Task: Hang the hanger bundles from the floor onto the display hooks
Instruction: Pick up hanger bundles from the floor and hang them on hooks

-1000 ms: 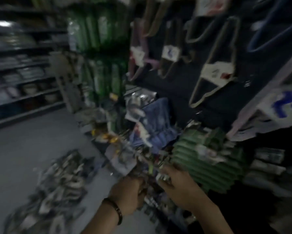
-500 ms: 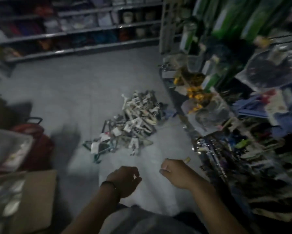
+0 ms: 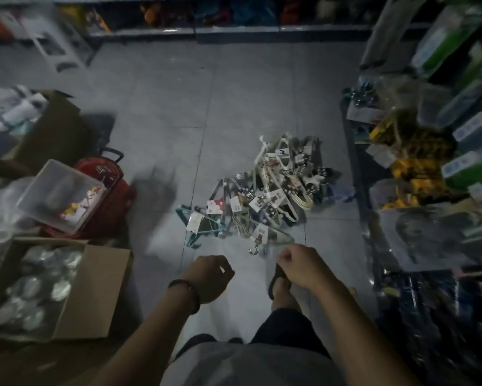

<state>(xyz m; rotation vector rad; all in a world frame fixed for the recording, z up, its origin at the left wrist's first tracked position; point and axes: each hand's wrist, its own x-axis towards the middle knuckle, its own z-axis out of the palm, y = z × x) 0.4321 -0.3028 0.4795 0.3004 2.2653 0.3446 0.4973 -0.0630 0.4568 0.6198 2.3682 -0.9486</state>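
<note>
Obs.: hanger bundles [image 3: 265, 196] lie in one tangled heap on the grey tiled floor [image 3: 173, 112], mid-scene, just left of the base of the stocked rack [image 3: 357, 151] on the right. No display hooks are in view. The heap is mixed: a teal bundle [image 3: 203, 228] at its near-left edge, cream bundles [image 3: 285, 190] toward the far right, white paper tags [image 3: 214, 207] scattered through. One bare metal hook [image 3: 253, 250] pokes out at the near edge, close to the right hand [image 3: 298, 266]. The right hand and the left hand [image 3: 209, 277] hover just near of the heap, apart from it and from each other. Fingers of both are loosely curled with nothing visibly held, though blur hides detail. A sandalled foot [image 3: 280, 285] shows beneath the right hand. Left side: cardboard box [image 3: 106, 291] of round shiny items, clear tub [image 3: 53, 188] atop a red basket [image 3: 114, 201]. Judgement on handling: each bundle is probably light and stiff as a pack, wire or thin plastic. Hooks and shoulders of neighbouring bundles look interlocked, so one bundle likely drags others when lifted. Surfaces look smooth, so single hangers could slip within a pack. Best hold, I think, is around the gathered necks just below the hooks, leaving the hooks free for the peg. Avoid the paper tags, which may tear. Start with an outlying near bundle and lift straight up to shake it loose.
</note>
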